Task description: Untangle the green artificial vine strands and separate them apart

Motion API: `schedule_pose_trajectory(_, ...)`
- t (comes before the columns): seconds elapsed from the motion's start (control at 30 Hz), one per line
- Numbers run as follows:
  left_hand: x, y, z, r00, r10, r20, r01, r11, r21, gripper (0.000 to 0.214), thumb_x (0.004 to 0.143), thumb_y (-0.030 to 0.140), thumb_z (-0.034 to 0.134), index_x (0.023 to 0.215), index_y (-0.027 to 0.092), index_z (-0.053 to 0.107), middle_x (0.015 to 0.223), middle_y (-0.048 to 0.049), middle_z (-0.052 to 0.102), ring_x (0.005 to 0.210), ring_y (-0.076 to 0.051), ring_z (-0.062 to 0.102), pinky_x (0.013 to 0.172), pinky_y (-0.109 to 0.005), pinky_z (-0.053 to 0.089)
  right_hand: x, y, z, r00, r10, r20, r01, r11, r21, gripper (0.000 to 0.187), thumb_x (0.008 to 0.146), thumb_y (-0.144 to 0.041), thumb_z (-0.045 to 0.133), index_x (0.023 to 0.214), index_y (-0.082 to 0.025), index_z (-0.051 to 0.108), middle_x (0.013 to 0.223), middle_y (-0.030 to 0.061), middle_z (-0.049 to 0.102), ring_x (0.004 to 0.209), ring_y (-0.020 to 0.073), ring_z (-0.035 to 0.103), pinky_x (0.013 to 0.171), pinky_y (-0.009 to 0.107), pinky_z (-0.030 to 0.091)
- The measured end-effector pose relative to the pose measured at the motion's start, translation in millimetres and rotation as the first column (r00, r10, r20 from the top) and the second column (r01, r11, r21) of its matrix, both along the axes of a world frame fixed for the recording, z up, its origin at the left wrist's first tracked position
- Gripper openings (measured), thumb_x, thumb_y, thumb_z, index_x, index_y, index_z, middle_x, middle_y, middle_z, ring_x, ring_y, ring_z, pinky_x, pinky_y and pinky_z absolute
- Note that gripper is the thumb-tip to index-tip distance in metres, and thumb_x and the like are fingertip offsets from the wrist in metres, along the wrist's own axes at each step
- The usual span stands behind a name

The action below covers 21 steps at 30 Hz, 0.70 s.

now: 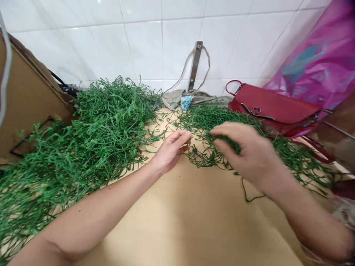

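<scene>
Presently, the vine: from where I watch, a thin, tangled green artificial leafy vine (206, 157) spreads like a loose net, its long axis running sideways across my view toward the right; one bare dark stem (251, 196) droops toward the camera.
Vine's place: on a pale tan tabletop (177, 214), directly between the two hands and beneath them.
Left hand: the bare left hand (172, 149) reaches forward and to the right, palm turned inward, fingers together and lightly curled, their tips at the vine; I cannot tell whether they pinch a strand.
Right hand: the slightly blurred right hand (244, 151) arches back-up, fingers together and closed over a tuft of the vine.
Left side: a large heap of green leafy vine (105, 122) sits beside a brown cardboard sheet (27, 99).
Back: a red leather handbag (273, 105) and a crumpled pink plastic sheet (313, 55) lean by white ceramic wall tiles (124, 40); a small blue cup (186, 102) rests on beige cloth (199, 98) beneath a steel bracket (195, 66).
</scene>
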<state>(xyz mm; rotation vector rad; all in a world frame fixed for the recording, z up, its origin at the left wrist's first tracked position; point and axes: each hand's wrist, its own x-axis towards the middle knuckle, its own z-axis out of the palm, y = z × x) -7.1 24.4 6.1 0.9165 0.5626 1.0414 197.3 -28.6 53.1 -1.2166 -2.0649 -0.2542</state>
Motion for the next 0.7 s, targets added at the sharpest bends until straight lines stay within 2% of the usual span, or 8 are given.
schedule_pose_trajectory(0.07,0.2,-5.4,9.1,0.999,0.047,-0.026,-0.042,0.985,0.168,0.032,0.074,0.047,0.083,0.077,0.019,0.068,0.08,0.0026,0.059,0.075,-0.009,0.052,0.072,-0.021,0.042,-19.3,-1.7,-18.4,0.986,0.165,-0.021,-0.166,0.97,-0.175,0.026,0.095,-0.024,0.057,0.119,-0.023,0.068,0.122,0.0099,0.072,0.124,0.0277,0.062,0.104,0.051,0.051)
schedule_pose_trajectory(0.17,-2.0,-11.4,23.6,0.984,0.158,-0.083,-0.108,0.895,0.432,0.024,0.08,0.042,0.08,0.074,0.02,0.071,0.084,0.0006,0.059,0.083,-0.011,0.052,0.079,-0.023,0.041,-37.7,-4.2,-31.8,0.951,0.298,-0.078,-0.307,0.904,-0.297,0.018,0.095,-0.017,0.054,0.1,-0.023,0.07,0.124,0.0093,0.071,0.132,0.0262,0.056,0.112,0.055,0.043)
schedule_pose_trajectory(0.23,-4.4,-11.9,30.4,0.964,0.239,-0.112,-0.151,0.848,0.508,0.022,0.081,0.039,0.079,0.073,0.021,0.071,0.087,-0.0004,0.059,0.085,-0.013,0.051,0.081,-0.024,0.04,-44.7,-7.6,-31.8,0.922,0.357,-0.147,-0.386,0.863,-0.326,0.017,0.095,-0.016,0.053,0.087,-0.023,0.066,0.109,0.0065,0.074,0.123,0.0241,0.061,0.109,0.05,0.046)
schedule_pose_trajectory(0.3,-6.7,-9.9,34.3,0.949,0.297,-0.109,-0.2,0.831,0.519,0.021,0.082,0.039,0.078,0.073,0.021,0.07,0.086,-0.0007,0.059,0.085,-0.014,0.051,0.081,-0.025,0.04,-50.3,-12.7,-28.7,0.91,0.335,-0.246,-0.409,0.828,-0.383,0.016,0.096,-0.017,0.052,0.085,-0.023,0.062,0.093,0.0031,0.073,0.101,0.0201,0.069,0.091,0.038,0.055)
schedule_pose_trajectory(0.4,-8.5,-7.3,36.1,0.923,0.379,-0.064,-0.317,0.844,0.433,0.02,0.085,0.042,0.074,0.088,0.023,0.07,0.092,-0.0011,0.06,0.091,-0.015,0.052,0.086,-0.025,0.041,-55.6,-18.7,-25.6,0.93,0.104,-0.352,-0.249,0.883,-0.398,0.016,0.097,-0.021,0.047,0.084,-0.023,0.056,0.072,-0.0014,0.064,0.063,0.014,0.059,0.058,0.026,0.048)
schedule_pose_trajectory(0.53,-4.7,-16.6,34.2,0.887,0.443,-0.133,-0.407,0.884,0.229,0.045,0.083,0.05,0.075,0.12,0.029,0.057,0.11,-0.0022,0.054,0.103,-0.016,0.05,0.087,-0.025,0.041,-50.7,-16.2,-25.9,0.89,-0.194,-0.413,0.104,0.968,-0.23,0.013,0.096,-0.024,0.047,0.084,-0.024,0.052,0.068,-0.0021,0.057,0.058,0.0137,0.051,0.055,0.027,0.042)
schedule_pose_trajectory(0.6,0.9,-27.0,31.7,0.883,0.406,-0.235,-0.371,0.911,0.18,0.051,0.079,0.05,0.079,0.117,0.027,0.053,0.109,-0.0025,0.052,0.101,-0.016,0.05,0.085,-0.026,0.041,-47.1,-13.9,-26.0,0.858,-0.252,-0.448,0.179,0.963,-0.199,0.012,0.096,-0.026,0.048,0.084,-0.025,0.051,0.068,-0.0024,0.057,0.058,0.0139,0.052,0.056,0.027,0.042)
schedule_pose_trajectory(0.7,11.6,-40.9,26.7,0.909,0.209,-0.36,-0.178,0.977,0.12,0.043,0.078,0.043,0.081,0.103,0.021,0.055,0.099,-0.0027,0.056,0.09,-0.015,0.053,0.08,-0.027,0.042,-47.9,-14.6,-26.5,0.842,-0.231,-0.488,0.131,0.964,-0.231,0.009,0.096,-0.027,0.048,0.089,-0.024,0.053,0.072,-0.0012,0.062,0.061,0.0145,0.058,0.059,0.028,0.046)
